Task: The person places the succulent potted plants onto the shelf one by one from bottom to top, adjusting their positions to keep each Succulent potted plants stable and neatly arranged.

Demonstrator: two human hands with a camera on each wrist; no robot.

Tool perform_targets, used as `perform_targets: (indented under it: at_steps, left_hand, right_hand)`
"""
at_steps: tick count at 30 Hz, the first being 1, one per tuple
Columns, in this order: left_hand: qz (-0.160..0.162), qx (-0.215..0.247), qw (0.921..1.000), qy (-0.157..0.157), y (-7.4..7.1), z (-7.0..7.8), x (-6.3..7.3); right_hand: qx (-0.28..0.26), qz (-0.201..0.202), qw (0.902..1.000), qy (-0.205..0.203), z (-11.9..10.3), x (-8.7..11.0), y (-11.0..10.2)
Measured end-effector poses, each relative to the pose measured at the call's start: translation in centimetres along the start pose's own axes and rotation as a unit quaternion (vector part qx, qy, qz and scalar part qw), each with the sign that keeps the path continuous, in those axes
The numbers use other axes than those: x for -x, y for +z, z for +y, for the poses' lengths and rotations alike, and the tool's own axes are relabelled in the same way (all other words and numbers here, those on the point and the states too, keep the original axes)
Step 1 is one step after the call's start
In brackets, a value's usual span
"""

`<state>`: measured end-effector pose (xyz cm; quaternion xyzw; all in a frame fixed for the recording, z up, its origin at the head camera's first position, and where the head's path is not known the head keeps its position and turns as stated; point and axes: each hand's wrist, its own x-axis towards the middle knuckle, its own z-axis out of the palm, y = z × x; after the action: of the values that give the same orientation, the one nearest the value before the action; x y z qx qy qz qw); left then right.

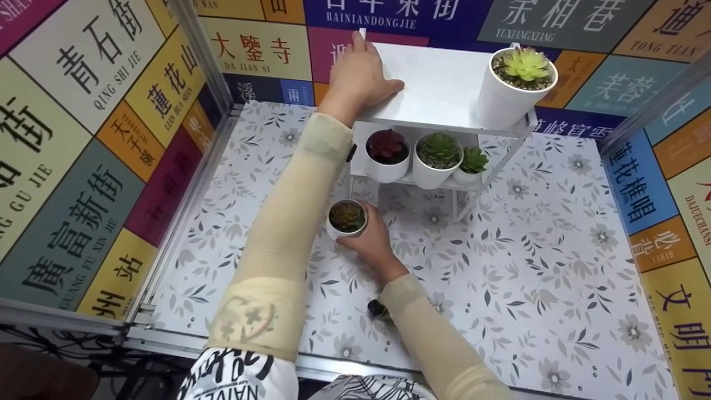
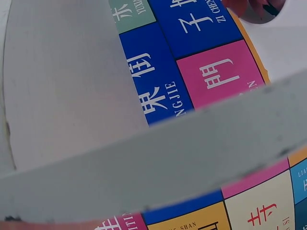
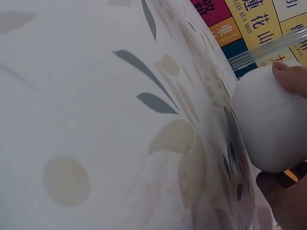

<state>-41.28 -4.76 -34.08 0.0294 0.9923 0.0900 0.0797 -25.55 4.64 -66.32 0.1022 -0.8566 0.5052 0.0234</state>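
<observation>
My left hand (image 1: 360, 75) grips the left end of the white two-tier shelf (image 1: 427, 83), its thumb lying over the top board. In the left wrist view the shelf's pale edge bar (image 2: 158, 148) crosses close to the camera, and the fingers are mostly out of sight. My right hand (image 1: 375, 239) holds a small white pot with a brownish-green succulent (image 1: 348, 216), in front of the shelf's lower left. The right wrist view shows the thumb and a finger against the white pot (image 3: 271, 120), low over the floral surface; whether it touches that surface, I cannot tell.
A larger pot with a yellow-green succulent (image 1: 516, 83) stands at the top board's right end. On the lower tier are a dark red succulent (image 1: 387, 155), a green one (image 1: 438, 158) and a smaller green one (image 1: 471, 162). Sign-patterned panels (image 1: 100, 161) surround the floral tabletop (image 1: 544, 266).
</observation>
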Motion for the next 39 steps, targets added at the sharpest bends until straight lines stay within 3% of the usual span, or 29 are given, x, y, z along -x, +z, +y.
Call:
perform_targets:
  at_steps: [10,20,39]
  left_hand:
    - [-0.001,-0.011,0.9999,0.006,0.0,0.2,0.0]
    - [-0.009,-0.015,0.9998,0.003,-0.1,0.3,0.0]
    - [-0.007,-0.009,0.9999,0.007,-0.1,-0.1,-0.3]
  right_hand:
    - [-0.022,-0.038,0.999,-0.002,-0.5,0.6,-2.4]
    - [-0.04,-0.052,0.9967,0.049,-2.4,1.0,-4.3]
    - [-0.019,-0.02,0.9996,-0.009,-5.5,1.9,-6.9]
